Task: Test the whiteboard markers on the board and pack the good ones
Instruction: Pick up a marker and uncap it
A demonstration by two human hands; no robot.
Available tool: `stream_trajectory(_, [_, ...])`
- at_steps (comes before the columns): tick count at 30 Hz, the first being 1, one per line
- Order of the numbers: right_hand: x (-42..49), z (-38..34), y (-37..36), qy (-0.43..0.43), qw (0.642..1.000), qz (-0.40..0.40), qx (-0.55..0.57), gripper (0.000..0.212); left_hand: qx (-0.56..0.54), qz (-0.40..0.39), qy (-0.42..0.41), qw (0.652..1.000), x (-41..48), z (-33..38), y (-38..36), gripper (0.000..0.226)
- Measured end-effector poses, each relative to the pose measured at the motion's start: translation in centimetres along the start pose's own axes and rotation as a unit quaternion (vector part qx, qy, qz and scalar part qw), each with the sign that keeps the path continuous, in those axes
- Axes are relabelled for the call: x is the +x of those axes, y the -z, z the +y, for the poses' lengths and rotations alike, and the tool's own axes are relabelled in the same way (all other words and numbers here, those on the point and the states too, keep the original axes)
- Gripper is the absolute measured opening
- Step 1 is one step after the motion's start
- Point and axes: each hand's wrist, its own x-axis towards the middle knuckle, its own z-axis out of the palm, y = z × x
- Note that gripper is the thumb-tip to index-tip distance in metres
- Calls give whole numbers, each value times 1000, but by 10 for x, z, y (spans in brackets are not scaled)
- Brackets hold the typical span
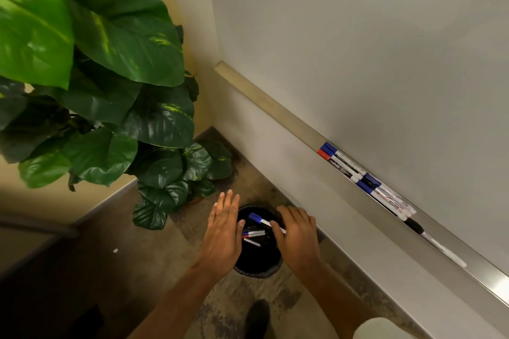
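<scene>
My right hand (pixel 298 237) holds a blue-capped marker (pixel 260 219) by its white barrel, over a black bin (pixel 257 267) on the floor. My left hand (pixel 223 231) is flat with straight fingers above the bin's left rim and holds nothing. Inside the bin lie a few markers (pixel 253 234) with blue, red and black ends. Several more markers (pixel 366 180) rest in the metal tray (pixel 468 264) under the whiteboard (pixel 358 49) at right. A lone black marker (pixel 438 245) lies further down the tray.
A large leafy plant (pixel 110 77) fills the left and stands in the corner just behind the bin. My shoe (pixel 257 316) is on the patterned floor below the bin. A pale rounded object (pixel 382 329) sits at the bottom right edge.
</scene>
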Motion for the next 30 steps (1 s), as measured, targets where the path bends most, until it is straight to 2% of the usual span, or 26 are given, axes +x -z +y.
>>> stream_trajectory(2, [3, 0, 0, -3, 1000, 9, 6, 38, 3, 5, -3, 1000, -1, -2, 1, 68])
stream_trajectory(9, [-12, 9, 21, -32, 998, 41, 38, 31, 20, 12, -30, 999, 3, 9, 7, 65])
stream_trajectory(14, [-29, 16, 46, -42, 995, 74, 58, 33, 32, 4, -54, 998, 7, 32, 11, 62])
stream_trajectory(23, [-53, 28, 104, -50, 981, 169, 83, 38, 44, 5, -102, 994, 10, 94, 17, 61])
stream_trajectory(30, [-68, 49, 159, -77, 979, 185, 15, 51, 50, -1, -179, 983, 8, 171, 19, 69])
